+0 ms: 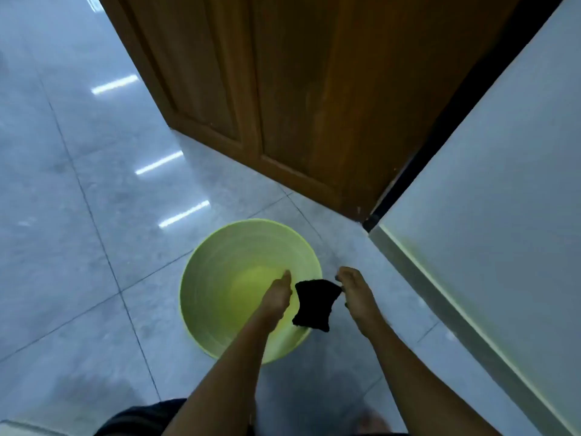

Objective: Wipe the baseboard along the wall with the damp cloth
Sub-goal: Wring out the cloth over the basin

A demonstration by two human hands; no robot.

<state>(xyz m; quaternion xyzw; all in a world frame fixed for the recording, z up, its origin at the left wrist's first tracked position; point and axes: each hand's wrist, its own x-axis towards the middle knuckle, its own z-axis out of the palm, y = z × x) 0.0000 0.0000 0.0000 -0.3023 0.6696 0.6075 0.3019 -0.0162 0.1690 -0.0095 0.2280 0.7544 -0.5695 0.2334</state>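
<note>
A small black cloth (315, 305) hangs stretched between my two hands, over the right rim of a green bucket (217, 262). My left hand (278, 295) pinches its left top corner and my right hand (353, 292) pinches its right top corner. A little water lies in the bucket's bottom. The grey baseboard (440, 297) runs along the foot of the pale wall (503, 184) on the right, from the door's corner towards me. Both hands are to the left of the baseboard, apart from it.
A brown wooden door (283, 89) stands behind the bucket, with a dark gap (440, 136) between it and the wall. Glossy grey floor tiles (78, 215) spread to the left. My dark shorts (141, 416) show at the bottom edge.
</note>
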